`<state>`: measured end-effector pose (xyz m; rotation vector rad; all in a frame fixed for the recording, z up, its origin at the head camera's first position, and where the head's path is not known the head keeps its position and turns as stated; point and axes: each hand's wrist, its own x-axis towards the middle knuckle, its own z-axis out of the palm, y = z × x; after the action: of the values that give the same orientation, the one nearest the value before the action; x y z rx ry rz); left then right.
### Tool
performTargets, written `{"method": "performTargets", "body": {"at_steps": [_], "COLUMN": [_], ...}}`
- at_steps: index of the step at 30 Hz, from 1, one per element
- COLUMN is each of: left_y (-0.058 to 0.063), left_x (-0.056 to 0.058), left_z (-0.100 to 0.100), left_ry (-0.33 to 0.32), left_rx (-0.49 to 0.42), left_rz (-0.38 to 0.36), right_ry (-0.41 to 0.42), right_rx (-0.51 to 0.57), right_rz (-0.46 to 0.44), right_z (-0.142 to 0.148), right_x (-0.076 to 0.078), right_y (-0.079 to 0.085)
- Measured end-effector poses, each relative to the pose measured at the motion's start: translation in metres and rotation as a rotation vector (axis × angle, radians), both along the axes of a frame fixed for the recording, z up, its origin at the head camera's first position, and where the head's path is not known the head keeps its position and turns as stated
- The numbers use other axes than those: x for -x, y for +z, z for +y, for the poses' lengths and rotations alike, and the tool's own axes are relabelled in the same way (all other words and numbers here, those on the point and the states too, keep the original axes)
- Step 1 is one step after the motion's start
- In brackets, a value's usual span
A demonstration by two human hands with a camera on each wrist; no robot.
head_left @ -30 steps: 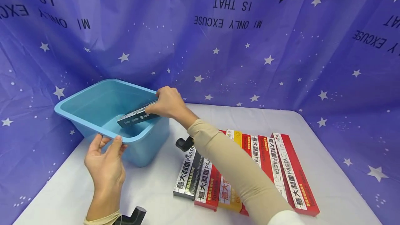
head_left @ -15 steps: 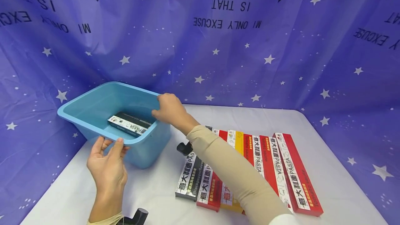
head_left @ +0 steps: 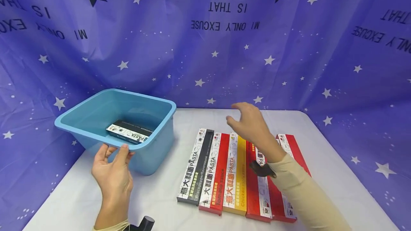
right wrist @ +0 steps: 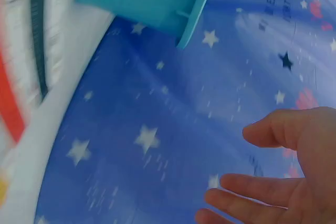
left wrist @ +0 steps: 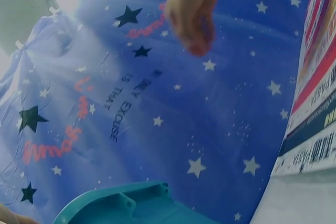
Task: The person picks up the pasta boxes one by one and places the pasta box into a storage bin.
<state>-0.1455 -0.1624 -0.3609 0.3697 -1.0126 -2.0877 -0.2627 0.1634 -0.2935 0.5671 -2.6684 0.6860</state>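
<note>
A light blue plastic tub (head_left: 154, 152) stands at the left of the table. Inside it lies a black and white pasta box (head_left: 128, 131), its right end hidden by the rim. My left hand (head_left: 112, 174) pinches the tub's near rim between thumb and fingers. Above the row of pasta boxes hovers my right hand (head_left: 252, 124), holding nothing, thumb and fingers apart. Beneath and beside it lie a black pepper pasta box (head_left: 196, 167), a red tomato sauce box (head_left: 214, 174), a yellow box (head_left: 236, 174) and more red boxes (head_left: 258, 213), partly covered by the right forearm.
A white cloth covers the table (head_left: 160, 202). Behind it hangs a purple curtain (head_left: 179, 56) with stars and lettering. Black wrist camera mounts (head_left: 142, 224) show at both wrists.
The black pasta box has been let go and now lies inside the tub. My right hand has left the tub and moved right, over the boxes. The left hand keeps its hold.
</note>
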Motion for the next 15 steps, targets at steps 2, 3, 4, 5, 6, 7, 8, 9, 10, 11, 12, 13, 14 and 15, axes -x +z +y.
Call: {"method": "performTargets", "body": {"at_steps": [2,3,4,5,6,7,8,9,10,11,12,13,14,15], "left_y": [0.001,0.001,0.002,0.002,0.003,0.003,0.003,0.003,0.003,0.003,0.002,0.002,0.002,0.001], "left_x": [0.0,0.0,0.0,0.0,0.0,0.0,0.0,0.0,-0.001,-0.001,-0.002,-0.002,-0.003,-0.004], "left_z": [0.005,0.007,0.01,0.013,0.016,0.019,0.022,0.026,0.028,0.031,0.033,0.034,0.035,0.036], "left_ry": [0.006,0.01,0.013,0.017,0.02,0.02,0.018,0.014,0.009,0.005,0.002,0.0,-0.002,-0.002], "left_rx": [0.001,-0.002,-0.002,-0.002,0.0,0.001,0.001,0.001,0.001,-0.002,-0.004,-0.006,-0.008,-0.007], "left_rz": [-0.017,-0.02,-0.021,-0.023,-0.024,-0.028,-0.03,-0.032,-0.032,-0.032,-0.029,-0.026,-0.022,-0.019], "right_ry": [-0.052,-0.079,-0.111,-0.142,-0.174,-0.207,-0.238,-0.259,-0.282,-0.293,-0.296,-0.294,-0.29,-0.285], "right_rx": [-0.009,-0.018,-0.027,-0.036,-0.049,-0.067,-0.088,-0.105,-0.121,-0.139,-0.161,-0.183,-0.189,-0.196], "right_rz": [-0.014,-0.023,-0.033,-0.04,-0.054,-0.07,-0.099,-0.142,-0.2,-0.259,-0.32,-0.378,-0.441,-0.486], "right_z": [0.027,0.041,0.055,0.069,0.084,0.098,0.112,0.126,0.138,0.149,0.159,0.167,0.173,0.178], "right_x": [-0.009,-0.013,-0.018,-0.023,-0.028,-0.034,-0.039,-0.045,-0.052,-0.058,-0.065,-0.071,-0.077,-0.083], "right_y": [-0.008,-0.012,-0.016,-0.02,-0.024,-0.028,-0.033,-0.039,-0.046,-0.054,-0.063,-0.073,-0.083,-0.093]}}
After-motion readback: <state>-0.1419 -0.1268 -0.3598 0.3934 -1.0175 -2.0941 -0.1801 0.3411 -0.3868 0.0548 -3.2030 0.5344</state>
